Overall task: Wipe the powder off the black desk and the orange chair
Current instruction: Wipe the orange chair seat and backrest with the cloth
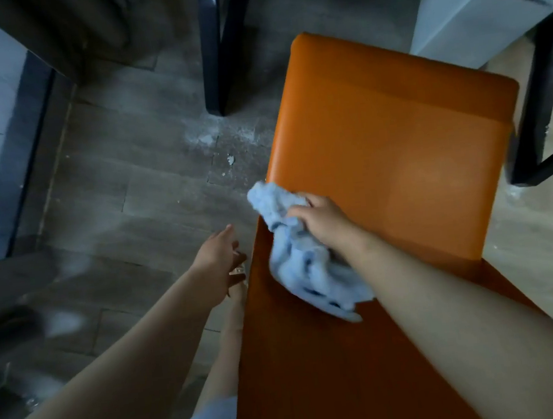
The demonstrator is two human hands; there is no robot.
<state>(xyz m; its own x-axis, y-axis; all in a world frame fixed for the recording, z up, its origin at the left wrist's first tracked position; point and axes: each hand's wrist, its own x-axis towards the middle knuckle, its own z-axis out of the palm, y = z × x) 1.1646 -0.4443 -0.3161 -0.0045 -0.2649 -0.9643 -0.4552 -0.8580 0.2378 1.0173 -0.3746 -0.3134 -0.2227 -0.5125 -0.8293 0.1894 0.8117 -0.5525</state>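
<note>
Your right hand (pixel 321 219) gripping a crumpled blue cloth (pixel 305 261) at the left edge of the chair (pixel 399 147), seat smooth orange, your left hand (pixel 216 254) loose, empty

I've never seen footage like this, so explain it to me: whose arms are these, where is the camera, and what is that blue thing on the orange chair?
There is no machine here. One camera sits on a person's head and looks down, so the two bare arms are that person's own. The right hand grips a crumpled light blue cloth and holds it against the orange chair, near the chair's left edge. The left hand is open, holds nothing and hangs over the floor beside the chair. White powder lies on the floor next to a black furniture leg. I see no clear powder on the chair itself.
</note>
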